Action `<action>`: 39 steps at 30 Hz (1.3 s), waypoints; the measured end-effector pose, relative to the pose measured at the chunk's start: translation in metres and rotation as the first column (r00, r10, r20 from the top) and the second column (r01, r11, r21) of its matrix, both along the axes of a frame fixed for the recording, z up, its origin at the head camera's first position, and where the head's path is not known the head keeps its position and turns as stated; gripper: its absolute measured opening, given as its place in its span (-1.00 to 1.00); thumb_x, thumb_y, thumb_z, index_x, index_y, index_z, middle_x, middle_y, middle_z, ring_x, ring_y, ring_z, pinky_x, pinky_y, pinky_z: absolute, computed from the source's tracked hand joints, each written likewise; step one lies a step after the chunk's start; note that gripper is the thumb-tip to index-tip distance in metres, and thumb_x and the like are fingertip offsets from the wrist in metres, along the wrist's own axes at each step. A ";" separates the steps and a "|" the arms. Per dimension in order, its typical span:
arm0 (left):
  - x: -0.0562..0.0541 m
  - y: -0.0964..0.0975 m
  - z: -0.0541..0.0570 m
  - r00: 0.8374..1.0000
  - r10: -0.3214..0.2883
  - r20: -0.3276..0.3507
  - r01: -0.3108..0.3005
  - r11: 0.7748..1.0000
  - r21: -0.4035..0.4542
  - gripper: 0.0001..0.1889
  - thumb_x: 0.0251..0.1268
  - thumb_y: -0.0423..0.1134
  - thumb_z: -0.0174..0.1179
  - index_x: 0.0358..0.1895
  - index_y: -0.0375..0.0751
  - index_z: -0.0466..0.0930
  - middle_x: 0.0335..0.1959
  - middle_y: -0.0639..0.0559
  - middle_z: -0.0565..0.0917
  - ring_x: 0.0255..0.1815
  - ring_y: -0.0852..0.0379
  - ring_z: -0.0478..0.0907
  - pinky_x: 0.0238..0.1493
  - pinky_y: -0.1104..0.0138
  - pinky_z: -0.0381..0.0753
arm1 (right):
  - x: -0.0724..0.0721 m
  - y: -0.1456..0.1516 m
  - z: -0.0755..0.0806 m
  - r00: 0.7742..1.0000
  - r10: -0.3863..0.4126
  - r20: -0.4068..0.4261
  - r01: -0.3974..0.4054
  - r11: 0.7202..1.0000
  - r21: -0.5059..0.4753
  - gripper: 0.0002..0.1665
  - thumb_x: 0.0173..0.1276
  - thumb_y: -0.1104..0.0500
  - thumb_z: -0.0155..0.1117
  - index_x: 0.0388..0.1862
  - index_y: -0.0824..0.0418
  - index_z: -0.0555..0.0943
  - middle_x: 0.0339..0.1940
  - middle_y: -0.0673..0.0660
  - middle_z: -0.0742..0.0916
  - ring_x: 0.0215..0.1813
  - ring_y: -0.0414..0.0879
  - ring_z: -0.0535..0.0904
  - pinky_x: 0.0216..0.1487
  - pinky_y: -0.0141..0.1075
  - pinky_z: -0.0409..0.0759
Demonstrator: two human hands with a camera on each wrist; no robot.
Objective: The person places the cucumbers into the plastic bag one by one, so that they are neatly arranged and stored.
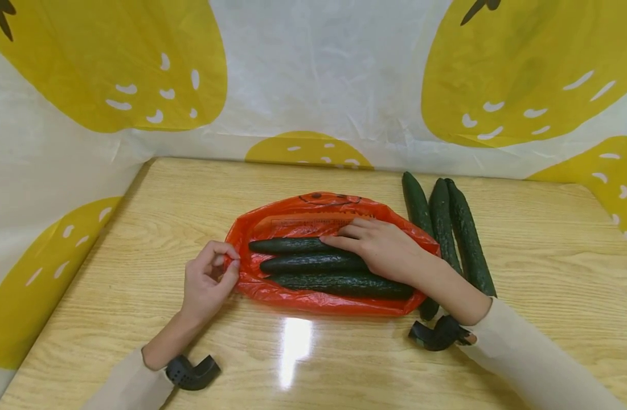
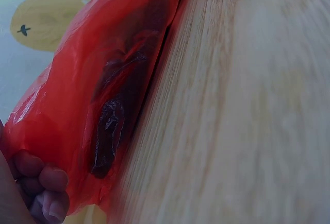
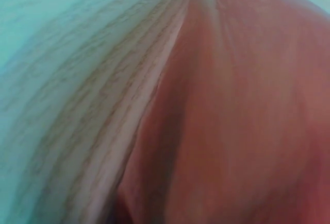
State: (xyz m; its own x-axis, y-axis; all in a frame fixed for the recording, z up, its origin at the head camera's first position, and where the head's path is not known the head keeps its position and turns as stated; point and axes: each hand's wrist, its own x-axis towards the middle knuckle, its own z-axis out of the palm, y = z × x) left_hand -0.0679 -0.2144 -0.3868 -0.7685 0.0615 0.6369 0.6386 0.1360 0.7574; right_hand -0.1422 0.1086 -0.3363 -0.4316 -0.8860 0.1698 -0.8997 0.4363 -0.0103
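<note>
A red plastic bag [image 1: 292, 304] lies with its mouth spread on the table. Inside it, three cucumbers lie side by side: a far cucumber [image 1: 285, 245], a middle cucumber [image 1: 313, 262] and a near cucumber [image 1: 344, 283]. With thumb and fingers, my left hand [image 1: 205, 282] pinches the bag's left edge. Over the bag's right half reaches my right hand [image 1: 387, 247], its fingers fairly straight and touching the far cucumber, whose right end it hides. In the left wrist view, a dark cucumber shows through the red bag [image 2: 67, 105]. Red bag film [image 3: 237, 105] fills much of the right wrist view.
Outside the bag, three more cucumbers lie at its right: a left one [image 1: 417, 199], a middle one [image 1: 443, 219] and a right one [image 1: 469, 239]. My right forearm crosses their near ends. A patterned sheet [image 1: 323, 74] hangs behind the wooden table [image 1: 113, 296].
</note>
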 end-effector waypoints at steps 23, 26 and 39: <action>0.002 -0.001 -0.001 1.000 0.003 0.011 -0.003 1.000 -0.005 -0.77 -0.13 -0.73 0.03 -0.33 -0.51 0.41 -0.74 0.08 0.38 -0.71 0.31 0.23 -0.76 0.42 0.20 | 0.003 0.000 0.011 0.998 0.051 0.023 -0.047 0.989 -0.142 -0.59 0.25 0.30 0.30 0.10 0.12 0.61 -0.08 0.05 0.67 0.01 -0.04 0.57 -0.03 -0.19 0.55; 0.002 -0.001 -0.002 1.000 0.004 0.007 -0.004 1.000 -0.008 -0.77 -0.13 -0.73 0.03 -0.33 -0.51 0.42 -0.75 0.09 0.38 -0.72 0.31 0.22 -0.76 0.42 0.19 | 0.004 0.003 0.017 0.997 0.058 0.047 -0.047 0.979 -0.200 -0.60 0.25 0.29 0.31 0.09 0.12 0.62 -0.07 0.03 0.68 -0.01 -0.06 0.57 -0.07 -0.19 0.56; 0.000 -0.001 -0.001 1.000 0.014 -0.006 -0.015 0.999 -0.033 -0.77 -0.13 -0.71 0.04 -0.33 -0.48 0.43 -0.76 0.11 0.35 -0.73 0.32 0.20 -0.78 0.43 0.17 | 0.017 0.044 0.040 0.998 -0.031 0.062 0.054 0.911 -0.409 -0.56 0.54 -0.02 -0.13 0.16 0.10 0.58 -0.03 0.02 0.65 -0.07 -0.10 0.57 -0.17 -0.25 0.51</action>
